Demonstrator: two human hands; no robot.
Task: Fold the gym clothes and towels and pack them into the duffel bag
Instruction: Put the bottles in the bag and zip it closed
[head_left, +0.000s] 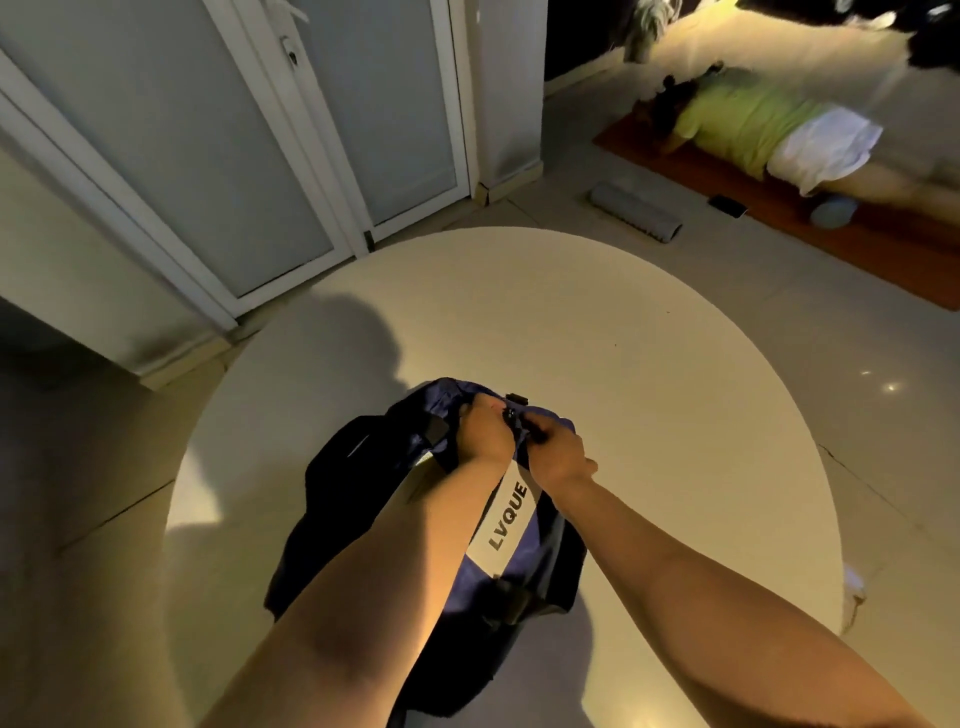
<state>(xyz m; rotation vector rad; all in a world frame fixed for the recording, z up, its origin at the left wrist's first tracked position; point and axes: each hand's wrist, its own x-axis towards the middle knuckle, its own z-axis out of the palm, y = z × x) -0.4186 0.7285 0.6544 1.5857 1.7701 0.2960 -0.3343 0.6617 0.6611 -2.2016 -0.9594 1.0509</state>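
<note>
A dark navy duffel bag (363, 483) with a white "LVQUE" label lies on the round white table (623, 364), its long axis running away from me. At the bag's far end my left hand (483, 431) grips the navy fabric. My right hand (558, 452), close beside it, pinches a small black zipper pull or strap fitting at the same end. No loose clothes or towels show on the table; what lies inside the bag is hidden.
White-framed glass doors (234, 156) stand behind the table at the left. On the floor at the back right a person in a green top lies on an orange mat (857, 244), with a grey foam roller (636, 212) and a phone nearby.
</note>
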